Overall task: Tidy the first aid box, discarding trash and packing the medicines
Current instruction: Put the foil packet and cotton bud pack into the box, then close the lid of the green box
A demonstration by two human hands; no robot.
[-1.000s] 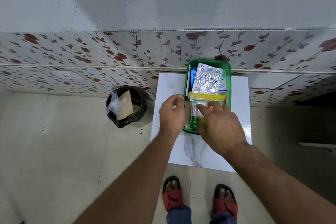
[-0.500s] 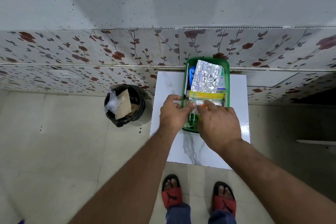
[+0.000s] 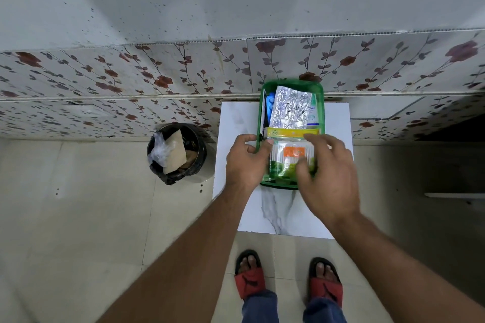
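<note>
The left hand (image 3: 248, 160) pinches the near-left rim of the green first aid box (image 3: 323, 102) on the white surface (image 3: 236, 123). The right hand (image 3: 328, 176), fingers loosely spread, presses a cotton-swab packet (image 3: 290, 155) between the grips; a foil blister strip (image 3: 290, 110) lies beyond.

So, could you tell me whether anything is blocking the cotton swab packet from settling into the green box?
Nothing visible does. The cotton swab packet already lies in the near end of the green box, under the right hand, while the left hand steadies the rim.

Bare tabletop (image 3: 236, 123) beside crammed box (image 3: 321, 102)
</note>
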